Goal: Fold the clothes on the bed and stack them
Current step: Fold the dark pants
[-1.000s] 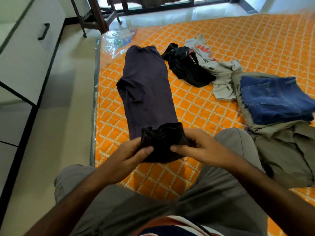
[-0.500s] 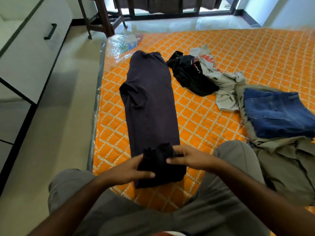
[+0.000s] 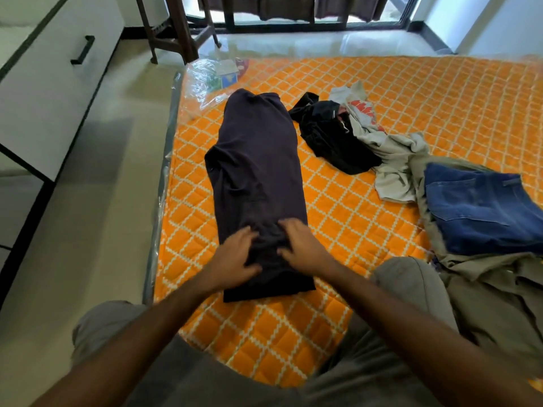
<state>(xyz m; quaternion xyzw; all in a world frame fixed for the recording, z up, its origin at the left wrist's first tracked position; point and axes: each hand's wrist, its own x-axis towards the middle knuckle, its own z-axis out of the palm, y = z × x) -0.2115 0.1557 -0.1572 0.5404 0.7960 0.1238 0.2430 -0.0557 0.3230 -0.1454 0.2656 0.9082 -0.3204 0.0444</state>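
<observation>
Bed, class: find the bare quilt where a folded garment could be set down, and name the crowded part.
Bare orange quilt lies along the far edge beyond the grey shirt, and between the dark purple garment and the folded jeans. The right side is crowded: black garment, grey shirt, jeans on olive clothes.

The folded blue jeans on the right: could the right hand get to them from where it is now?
Probably yes. The right hand lies flat on the dark shirt, holding nothing, and only bare orange mattress lies between it and the blue jeans, which sit uncovered on top of their pile.
</observation>
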